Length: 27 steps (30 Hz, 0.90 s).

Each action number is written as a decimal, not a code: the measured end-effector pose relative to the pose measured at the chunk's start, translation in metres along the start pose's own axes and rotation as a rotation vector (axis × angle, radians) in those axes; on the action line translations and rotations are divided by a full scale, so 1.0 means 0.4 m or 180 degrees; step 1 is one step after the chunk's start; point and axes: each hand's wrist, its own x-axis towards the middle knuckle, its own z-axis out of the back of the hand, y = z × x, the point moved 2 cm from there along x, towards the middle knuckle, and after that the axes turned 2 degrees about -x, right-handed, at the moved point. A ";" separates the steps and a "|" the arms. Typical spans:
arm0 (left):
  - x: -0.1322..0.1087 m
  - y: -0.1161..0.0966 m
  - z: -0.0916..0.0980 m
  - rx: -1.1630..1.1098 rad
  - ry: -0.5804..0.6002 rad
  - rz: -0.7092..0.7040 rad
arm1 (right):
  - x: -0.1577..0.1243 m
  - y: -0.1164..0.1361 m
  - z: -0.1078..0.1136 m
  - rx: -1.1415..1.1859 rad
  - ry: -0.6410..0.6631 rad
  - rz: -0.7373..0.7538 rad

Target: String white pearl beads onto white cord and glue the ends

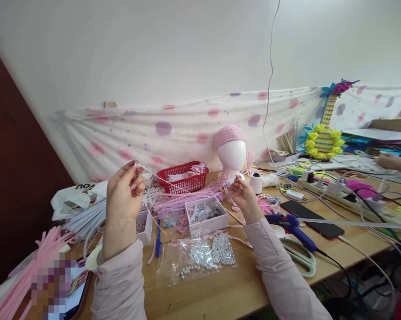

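Left hand: up high, thumb and fingers pinching white thread.
Right hand: lower, fingertips pinched on the thread too; anything else there is too small to tell.
Thread: strung mid-air between the hands, crossing before the red basket. Drawing it out looks like the step; next calls for steady tension.
Bead bag: on the table, below both hands.
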 end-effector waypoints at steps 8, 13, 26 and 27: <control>-0.027 0.013 -0.028 0.0334 0.0471 0.0450 | -0.074 0.049 -0.035 -0.1454 0.0373 0.0366; -0.075 0.061 -0.072 0.0885 0.1345 0.0918 | -0.169 0.089 -0.144 -0.1606 0.1305 0.0866; -0.044 0.148 -0.059 0.1127 0.1550 0.0900 | -0.207 0.164 -0.342 0.0053 0.2656 0.0286; -0.047 0.164 -0.062 0.1148 0.1640 0.0923 | -0.208 0.167 -0.344 0.0193 0.2585 0.0234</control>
